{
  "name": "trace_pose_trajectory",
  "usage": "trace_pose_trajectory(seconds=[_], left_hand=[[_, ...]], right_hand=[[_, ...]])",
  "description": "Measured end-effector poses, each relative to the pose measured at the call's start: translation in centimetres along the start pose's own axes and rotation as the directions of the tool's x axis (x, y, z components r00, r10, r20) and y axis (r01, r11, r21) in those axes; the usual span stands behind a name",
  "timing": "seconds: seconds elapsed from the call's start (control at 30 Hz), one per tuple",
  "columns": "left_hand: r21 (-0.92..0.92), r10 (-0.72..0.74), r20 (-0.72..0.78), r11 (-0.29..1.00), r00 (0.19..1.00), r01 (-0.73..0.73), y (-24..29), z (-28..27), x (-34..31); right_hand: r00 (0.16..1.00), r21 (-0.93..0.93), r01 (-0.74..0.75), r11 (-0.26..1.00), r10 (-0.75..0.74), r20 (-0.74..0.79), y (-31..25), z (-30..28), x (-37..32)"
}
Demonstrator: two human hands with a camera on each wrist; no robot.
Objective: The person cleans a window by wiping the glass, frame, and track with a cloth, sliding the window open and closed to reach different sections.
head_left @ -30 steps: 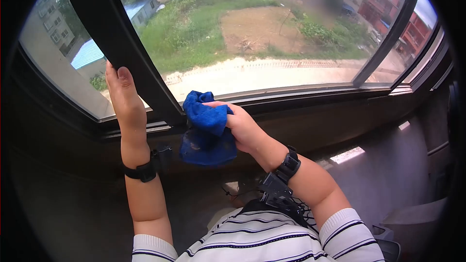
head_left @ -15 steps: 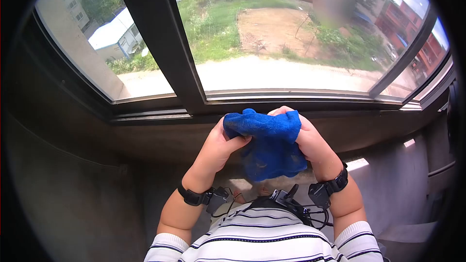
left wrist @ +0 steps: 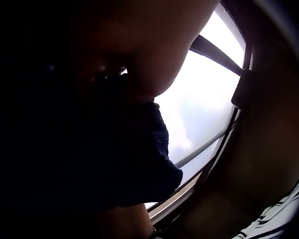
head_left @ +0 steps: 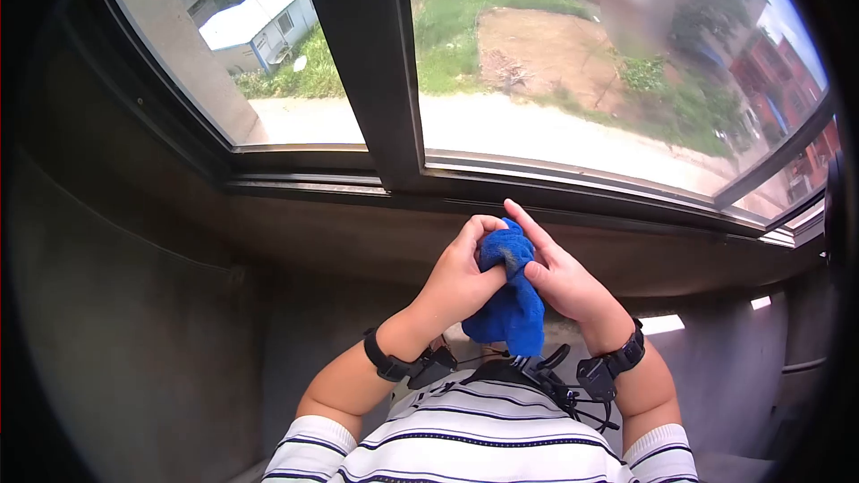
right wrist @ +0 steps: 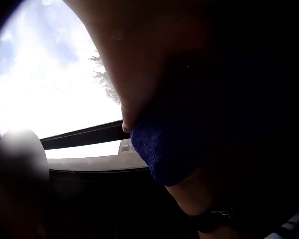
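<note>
A blue cloth, bunched at the top, hangs in front of my body below the window. My left hand grips its upper part, thumb laid across the front and fingers curled behind. On the other side, my right hand lies against the cloth with its fingers extended and its thumb touching the edge. A greyish smudge shows on the bunched fabric. The left wrist view has the cloth as a dark shape under a hand. In the right wrist view its blue corner stands out against shadow.
A dark window frame with glass panes rises just beyond my hands. The sill track runs along its bottom, above a dark wall. Black cables hang at my waist, in front of the striped shirt.
My left hand has come off the window frame to the cloth, which the right hand held by the sill. Both hands then drew together, bunching the cloth, and the right fingers straightened.
</note>
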State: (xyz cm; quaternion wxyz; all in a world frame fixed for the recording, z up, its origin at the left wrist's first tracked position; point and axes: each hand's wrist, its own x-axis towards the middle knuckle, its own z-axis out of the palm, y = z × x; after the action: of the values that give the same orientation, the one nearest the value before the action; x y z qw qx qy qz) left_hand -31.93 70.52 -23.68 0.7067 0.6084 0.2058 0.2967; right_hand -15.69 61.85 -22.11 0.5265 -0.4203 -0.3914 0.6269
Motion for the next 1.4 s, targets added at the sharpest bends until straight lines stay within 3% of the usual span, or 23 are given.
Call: trace_pose_trajectory(seconds=[0.07, 0.13, 0.2, 0.27, 0.33, 0.4, 0.43, 0.47, 0.5, 0.53, 0.6, 0.63, 0.7, 0.8, 0.87, 0.9, 0.97, 1.0, 1.13, 1.2, 1.23, 1.3, 1.4], left_hand=[[-0.044, -0.027, 0.032, 0.999, 0.999, 0.029, 0.7, -0.4, 0.0], [-0.041, -0.061, 0.079, 0.997, 0.995, 0.064, 2.6, -1.8, -0.2], [0.318, 0.182, 0.028, 0.931, 0.983, -0.181, 5.7, -3.5, -0.4], [0.445, 0.462, -0.083, 0.81, 0.883, -0.382, 6.0, -6.1, -0.4], [0.657, 0.71, -0.255, 0.625, 0.656, -0.421, 6.9, -9.1, 0.2], [0.631, 0.708, -0.44, 0.682, 0.553, -0.37, 8.5, -10.7, 2.3], [0.637, 0.746, -0.405, 0.645, 0.529, -0.422, 9.0, -11.2, 4.0], [0.64, 0.784, -0.369, 0.604, 0.499, -0.475, 9.3, -11.4, 5.5], [0.533, 0.725, -0.397, 0.681, 0.563, -0.501, 9.7, -10.7, 6.4], [0.541, 0.708, -0.405, 0.696, 0.579, -0.473, 9.5, -10.7, 7.5], [0.524, 0.632, -0.395, 0.751, 0.667, -0.401, 9.8, -9.0, 8.0], [0.611, 0.692, -0.381, 0.686, 0.614, -0.394, 9.6, -8.7, 8.6], [0.611, 0.674, -0.382, 0.698, 0.633, -0.374, 9.9, -8.5, 8.6], [0.614, 0.676, -0.363, 0.691, 0.641, -0.381, 9.2, -8.8, 9.1], [0.742, 0.814, -0.329, 0.537, 0.479, -0.402, 7.8, -9.0, 10.3], [0.762, 0.843, -0.312, 0.498, 0.438, -0.414, 7.9, -8.7, 10.4], [0.78, 0.856, -0.304, 0.476, 0.417, -0.406, 7.6, -8.8, 10.6], [0.796, 0.87, -0.295, 0.453, 0.396, -0.401, 7.4, -8.8, 10.8], [0.818, 0.866, -0.304, 0.451, 0.396, -0.356, 7.2, -8.7, 10.8], [0.828, 0.894, -0.27, 0.406, 0.358, -0.387, 7.2, -8.7, 10.7], [0.828, 0.893, -0.267, 0.405, 0.363, -0.388, 7.1, -8.8, 10.6], [0.761, 0.821, -0.357, 0.532, 0.445, -0.372, 7.1, -8.8, 10.6], [0.789, 0.84, -0.341, 0.5, 0.423, -0.357, 7.3, -8.9, 10.8]], right_hand=[[1.0, -0.295, 0.006, 0.955, -0.007, -0.003, 0.7, -0.4, 0.6], [0.995, -0.379, 0.035, 0.925, -0.069, -0.077, -0.6, 1.5, 0.1], [0.95, -0.527, 0.012, 0.85, -0.174, -0.259, -1.6, 2.8, 0.1], [0.859, -0.54, 0.253, 0.803, -0.443, -0.256, -1.8, 2.9, 0.7], [0.607, -0.874, 0.41, 0.261, -0.793, 0.049, -4.6, 2.6, 2.4], [0.519, -0.946, 0.323, 0.024, -0.84, 0.156, -5.9, 3.8, 4.4], [0.44, -0.926, 0.345, -0.152, -0.845, 0.302, -6.1, 4.3, 6.4], [0.486, -0.921, 0.288, -0.261, -0.789, 0.376, -5.5, 4.9, 8.0], [0.525, -0.883, 0.294, -0.365, -0.71, 0.468, -4.9, 5.2, 9.6], [0.572, -0.829, 0.257, -0.496, -0.614, 0.544, -3.2, 4.6, 11.2], [0.695, -0.832, 0.263, -0.488, -0.503, 0.514, -1.6, 5.0, 11.6], [0.696, -0.832, 0.262, -0.488, -0.502, 0.514, -1.3, 5.0, 11.5], [0.804, -0.908, 0.221, -0.356, -0.461, 0.376, -0.5, 5.0, 11.1], [0.805, -0.939, 0.24, -0.248, -0.489, 0.335, -0.7, 3.5, 9.6], [0.715, -0.955, 0.238, -0.178, -0.633, 0.296, -1.0, 2.5, 8.5], [0.667, -0.952, 0.247, -0.18, -0.681, 0.302, -1.5, 2.7, 8.6], [0.573, -0.938, 0.244, -0.247, -0.744, 0.345, -2.9, 3.7, 8.9], [0.574, -0.94, 0.237, -0.244, -0.746, 0.339, -2.4, 4.0, 9.8], [0.673, -0.942, 0.207, -0.266, -0.66, 0.334, -1.9, 5.2, 11.2], [0.779, -0.956, 0.153, -0.25, -0.564, 0.273, -2.4, 5.6, 10.9], [0.798, -0.942, 0.137, -0.306, -0.529, 0.288, -2.7, 5.8, 10.9], [0.812, -0.944, 0.14, -0.299, -0.511, 0.283, -3.1, 5.4, 10.6], [0.832, -0.958, 0.141, -0.248, -0.496, 0.25, -4.0, 4.2, 9.2]])
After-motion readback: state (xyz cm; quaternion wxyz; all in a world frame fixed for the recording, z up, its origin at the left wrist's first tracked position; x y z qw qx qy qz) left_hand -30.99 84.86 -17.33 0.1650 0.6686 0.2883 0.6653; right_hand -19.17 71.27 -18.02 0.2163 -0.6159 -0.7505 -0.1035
